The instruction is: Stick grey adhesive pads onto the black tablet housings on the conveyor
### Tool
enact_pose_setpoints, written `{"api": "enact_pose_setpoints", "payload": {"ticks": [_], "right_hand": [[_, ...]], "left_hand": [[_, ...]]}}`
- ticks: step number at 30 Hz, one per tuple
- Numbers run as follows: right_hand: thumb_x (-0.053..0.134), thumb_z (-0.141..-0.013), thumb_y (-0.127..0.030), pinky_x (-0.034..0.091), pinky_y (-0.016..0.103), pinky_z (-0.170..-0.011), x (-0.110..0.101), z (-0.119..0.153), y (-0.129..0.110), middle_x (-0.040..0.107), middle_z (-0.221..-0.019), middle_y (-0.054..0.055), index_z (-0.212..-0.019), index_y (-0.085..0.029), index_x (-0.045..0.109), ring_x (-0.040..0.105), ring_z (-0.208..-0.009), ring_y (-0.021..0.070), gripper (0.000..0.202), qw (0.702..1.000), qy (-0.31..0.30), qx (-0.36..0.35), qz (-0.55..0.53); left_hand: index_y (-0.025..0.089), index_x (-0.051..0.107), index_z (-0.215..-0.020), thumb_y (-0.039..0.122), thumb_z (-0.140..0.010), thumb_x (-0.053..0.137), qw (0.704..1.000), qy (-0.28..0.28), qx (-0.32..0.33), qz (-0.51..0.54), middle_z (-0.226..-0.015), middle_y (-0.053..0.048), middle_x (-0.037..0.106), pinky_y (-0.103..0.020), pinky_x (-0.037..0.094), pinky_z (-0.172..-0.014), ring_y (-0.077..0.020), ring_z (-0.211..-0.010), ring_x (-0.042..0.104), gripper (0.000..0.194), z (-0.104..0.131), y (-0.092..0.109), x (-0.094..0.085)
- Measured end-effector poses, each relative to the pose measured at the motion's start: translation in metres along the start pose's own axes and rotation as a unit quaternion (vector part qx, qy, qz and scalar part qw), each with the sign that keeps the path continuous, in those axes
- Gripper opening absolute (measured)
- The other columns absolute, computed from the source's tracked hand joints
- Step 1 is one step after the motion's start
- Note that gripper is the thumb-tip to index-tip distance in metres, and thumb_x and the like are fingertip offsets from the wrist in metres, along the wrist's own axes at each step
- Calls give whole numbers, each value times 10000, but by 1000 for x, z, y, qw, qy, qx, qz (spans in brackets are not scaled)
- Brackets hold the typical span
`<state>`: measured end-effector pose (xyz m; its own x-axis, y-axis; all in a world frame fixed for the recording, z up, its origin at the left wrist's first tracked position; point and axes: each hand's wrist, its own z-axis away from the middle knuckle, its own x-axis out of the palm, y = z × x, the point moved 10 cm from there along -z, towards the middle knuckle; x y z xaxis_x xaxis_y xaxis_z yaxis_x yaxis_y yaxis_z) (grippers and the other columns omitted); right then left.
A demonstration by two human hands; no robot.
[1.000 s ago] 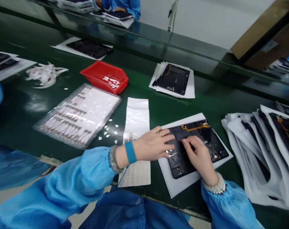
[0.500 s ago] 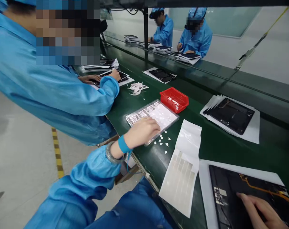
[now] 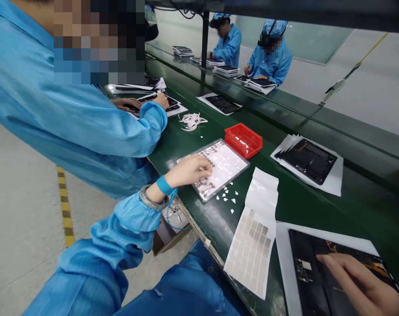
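My left hand [image 3: 189, 170] reaches over the near end of a clear plastic tray [image 3: 234, 169] that holds rows of small flex parts; its fingertips are pinched together on the tray, and whether they hold a part is hidden. At the lower right my right hand [image 3: 359, 283] lies flat with fingers spread on a black tablet back panel [image 3: 313, 287], which sits on a white sheet [image 3: 283, 263]. Between the tray and the panel lies a white backing sheet of square stickers [image 3: 252, 243].
A red bin [image 3: 243, 139] stands behind the tray, with small white peel-offs [image 3: 228, 196] scattered beside it. Another black panel on paper [image 3: 307, 160] lies further along the green belt. A co-worker in blue [image 3: 70, 114] works close on my left; two more sit across the line.
My head turned left from the panel. My left hand left the panel, went to the parts tray, then pulled back to its near end. My right hand stayed on the panel.
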<state>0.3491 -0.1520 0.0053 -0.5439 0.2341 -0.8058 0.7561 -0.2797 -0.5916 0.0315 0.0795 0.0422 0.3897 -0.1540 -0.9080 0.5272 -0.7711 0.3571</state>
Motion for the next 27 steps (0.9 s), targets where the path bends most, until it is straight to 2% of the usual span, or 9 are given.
{"api": "enact_pose_setpoints", "payload": {"ticks": [2, 5, 9, 10, 12, 14, 19, 24, 27], "right_hand": [[600, -706, -581, 523, 284, -622, 26, -7, -44, 695, -808, 66, -764, -244, 714, 639, -738, 230, 361, 994, -86, 9, -65], [559, -769, -579, 472, 256, -542, 88, -7, -108, 658, -721, 60, -775, -204, 705, 557, -615, 161, 402, 939, -254, 65, -221], [607, -769, -528, 414, 203, -482, 151, -2, -159, 649, -857, 70, -842, -182, 696, 544, -686, 134, 365, 782, -358, 192, -473], [639, -753, -498, 408, 194, -481, 159, -2, -166, 631, -828, 57, -802, -179, 690, 536, -690, 128, 327, 753, -367, 200, -508], [713, -699, -433, 402, 187, -491, 166, -6, -169, 578, -729, 17, -716, -176, 667, 504, -654, 110, 262, 730, -362, 205, -542], [758, -647, -409, 390, 190, -494, 165, -12, -162, 533, -662, -12, -677, -170, 649, 469, -606, 94, 264, 749, -333, 205, -534], [701, -663, -489, 350, 208, -475, 149, -33, -155, 525, -578, -23, -613, -153, 615, 418, -524, 77, 350, 875, -254, 119, -395], [531, -789, -417, 398, 241, -507, 155, -34, -169, 576, -640, -2, -667, -173, 584, 465, -537, 102, 277, 907, -295, 32, -300], [432, -855, -349, 392, 252, -555, 151, -34, -178, 559, -608, -8, -648, -190, 538, 471, -549, 110, 282, 930, -281, -39, -233]], "left_hand": [[164, 584, -816, 253, -911, 516, 998, 64, -17, 25, -847, -8, 636, -272, 393, -787, -150, -825, 550, 147, 2, 6, -17], [161, 550, -807, 252, -936, 465, 981, 185, -7, 65, -836, -21, 611, -297, 388, -795, -157, -826, 524, 180, 16, 40, -32], [176, 572, -812, 180, -937, 407, 967, 241, 80, 6, -833, -34, 609, -318, 367, -739, -171, -803, 499, 207, 42, 105, -8], [184, 584, -817, 167, -933, 408, 964, 243, 105, -13, -830, -30, 613, -318, 366, -733, -170, -800, 501, 211, 49, 118, 1], [197, 603, -831, 143, -922, 424, 962, 236, 130, -40, -846, -22, 627, -313, 373, -741, -163, -806, 509, 207, 59, 132, 18], [203, 612, -848, 139, -915, 444, 965, 223, 133, -47, -867, -18, 638, -310, 389, -752, -157, -817, 522, 193, 63, 134, 28], [179, 606, -1048, 143, -933, 427, 967, 224, 122, -2, -975, -64, 642, -313, 465, -804, -166, -908, 570, 216, 62, 121, 23], [142, 618, -1027, 183, -967, 400, 965, 238, 106, -13, -961, -68, 667, -308, 515, -799, -166, -885, 613, 230, 56, 111, 14], [148, 618, -1000, 201, -977, 379, 971, 222, 91, -3, -946, -60, 680, -300, 527, -802, -159, -879, 633, 246, 52, 106, 15]]}}
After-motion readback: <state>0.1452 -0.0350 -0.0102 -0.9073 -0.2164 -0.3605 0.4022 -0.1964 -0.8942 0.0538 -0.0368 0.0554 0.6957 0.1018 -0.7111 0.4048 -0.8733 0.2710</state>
